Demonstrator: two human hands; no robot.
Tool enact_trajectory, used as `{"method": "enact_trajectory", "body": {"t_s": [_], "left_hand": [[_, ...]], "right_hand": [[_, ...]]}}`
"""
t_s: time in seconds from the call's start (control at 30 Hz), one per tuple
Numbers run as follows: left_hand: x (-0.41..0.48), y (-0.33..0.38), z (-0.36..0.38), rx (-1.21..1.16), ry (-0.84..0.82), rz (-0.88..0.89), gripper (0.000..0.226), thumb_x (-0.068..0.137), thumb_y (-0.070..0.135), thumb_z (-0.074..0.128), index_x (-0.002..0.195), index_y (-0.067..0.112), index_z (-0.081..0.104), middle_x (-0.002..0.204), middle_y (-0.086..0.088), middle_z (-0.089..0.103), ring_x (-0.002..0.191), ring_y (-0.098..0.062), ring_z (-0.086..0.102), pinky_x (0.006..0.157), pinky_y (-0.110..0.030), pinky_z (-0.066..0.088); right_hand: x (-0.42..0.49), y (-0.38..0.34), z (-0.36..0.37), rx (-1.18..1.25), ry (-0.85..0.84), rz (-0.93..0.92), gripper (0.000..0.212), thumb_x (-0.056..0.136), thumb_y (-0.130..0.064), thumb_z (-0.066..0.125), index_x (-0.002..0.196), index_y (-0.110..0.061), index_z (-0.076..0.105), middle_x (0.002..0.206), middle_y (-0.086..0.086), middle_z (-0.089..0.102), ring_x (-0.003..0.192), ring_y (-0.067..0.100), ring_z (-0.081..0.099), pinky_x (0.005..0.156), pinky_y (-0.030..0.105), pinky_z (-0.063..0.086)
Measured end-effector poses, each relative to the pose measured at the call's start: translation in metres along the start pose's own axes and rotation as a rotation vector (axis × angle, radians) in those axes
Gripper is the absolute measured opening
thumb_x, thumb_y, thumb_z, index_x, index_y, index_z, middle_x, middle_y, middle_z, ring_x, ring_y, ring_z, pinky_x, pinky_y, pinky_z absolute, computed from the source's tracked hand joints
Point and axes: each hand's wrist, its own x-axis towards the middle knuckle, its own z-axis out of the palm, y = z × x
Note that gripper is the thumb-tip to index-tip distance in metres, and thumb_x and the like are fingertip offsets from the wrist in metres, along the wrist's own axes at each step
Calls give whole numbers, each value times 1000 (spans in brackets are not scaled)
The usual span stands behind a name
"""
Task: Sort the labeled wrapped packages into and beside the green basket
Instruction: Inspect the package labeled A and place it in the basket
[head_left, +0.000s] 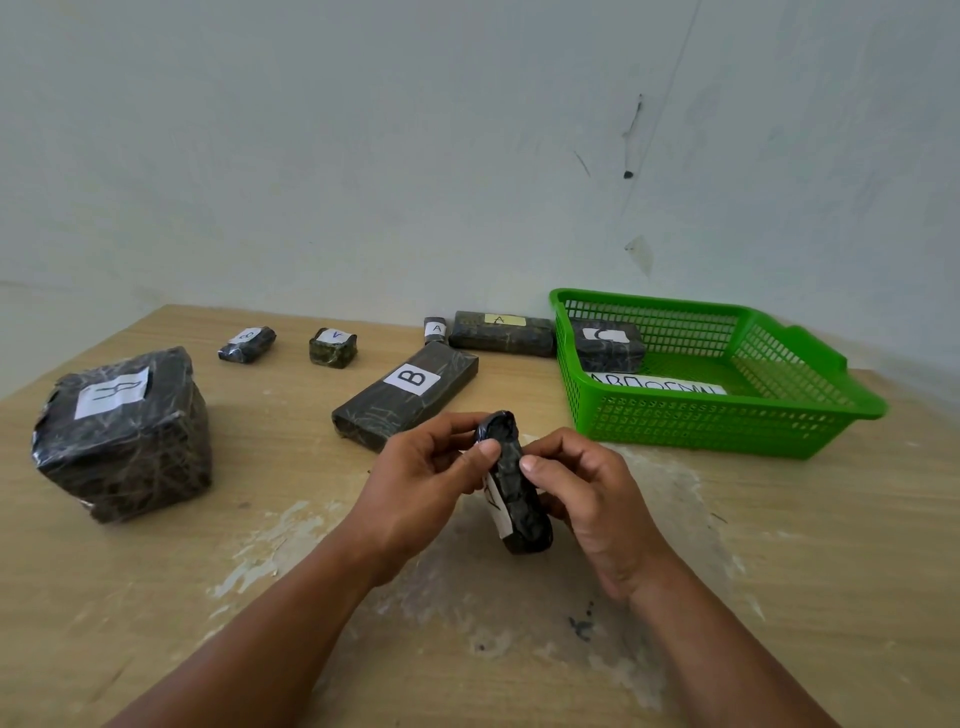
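Two hands hold one small black package over the table.

The left hand (421, 478) and right hand (587, 499) curl their fingers around the small wrapped package (517, 493), near the green basket (727, 421), which holds the "C" package (608, 340).

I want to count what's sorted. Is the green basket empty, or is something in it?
Not empty: a wrapped package marked C lies inside the green basket, near a white sheet with writing.

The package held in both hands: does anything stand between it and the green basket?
Nothing visible does. The left hand and right hand hold the wrapped package above the table, near the green basket's front corner.
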Motion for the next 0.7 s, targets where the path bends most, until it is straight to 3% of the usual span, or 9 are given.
{"method": "enact_trajectory", "body": {"t_s": [0.23, 0.43, 0.6, 0.7], "left_hand": [[0, 1, -1, 19, 5, -12, 21, 98, 18, 65, 110, 34, 71, 96, 7, 79, 78, -2, 67, 68, -19, 52], [0, 1, -1, 7, 0, -21, 20, 97, 18, 66, 110, 32, 72, 100, 3, 79, 77, -4, 67, 68, -18, 52], [-1, 1, -1, 10, -15, -32, 22, 96, 17, 69, 115, 27, 73, 103, 1, 78, 79, -7, 67, 67, -16, 51], [-2, 1, 0, 53, -59, -24, 26, 95, 17, 70, 119, 24, 74, 106, 2, 78, 83, -17, 68, 70, -18, 53]], "right_hand": [[-1, -2, 0, 29, 11, 19, 16, 86, -23, 64, 85, -9, 72, 90, 11, 78, 87, 22, 75, 68, 30, 57], [-3, -4, 1, 5, 0, 12, 17, 85, -28, 71, 82, -11, 71, 80, 2, 75, 84, 19, 73, 71, 31, 57], [-3, -6, 3, 44, 10, 17, 26, 88, -30, 67, 80, -6, 64, 84, 9, 74, 88, 23, 76, 68, 27, 58], [-2, -3, 4, -30, 78, -6, 32, 87, -39, 71, 82, -8, 66, 86, 7, 75, 89, 25, 76, 75, 40, 63]]}}
